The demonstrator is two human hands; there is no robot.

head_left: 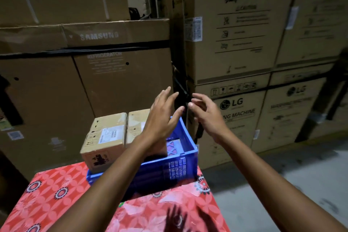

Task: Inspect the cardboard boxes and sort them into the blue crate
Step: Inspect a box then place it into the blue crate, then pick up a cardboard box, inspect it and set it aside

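Note:
A blue crate stands on a table under a red patterned cloth. Two small cardboard boxes stand upright in its left part: one with a white label and a second one just right of it, partly behind my left arm. The crate's right part shows its bare perforated floor. My left hand hovers above the crate with fingers spread and nothing in it. My right hand is raised just right of the crate, fingers loosely curled and apart, also holding nothing.
Tall stacks of large appliance cartons form a wall behind the table: a Samsung refrigerator carton at left, LG washing machine cartons at right. Grey concrete floor lies right of the table. Hand shadows fall on the cloth near the bottom edge.

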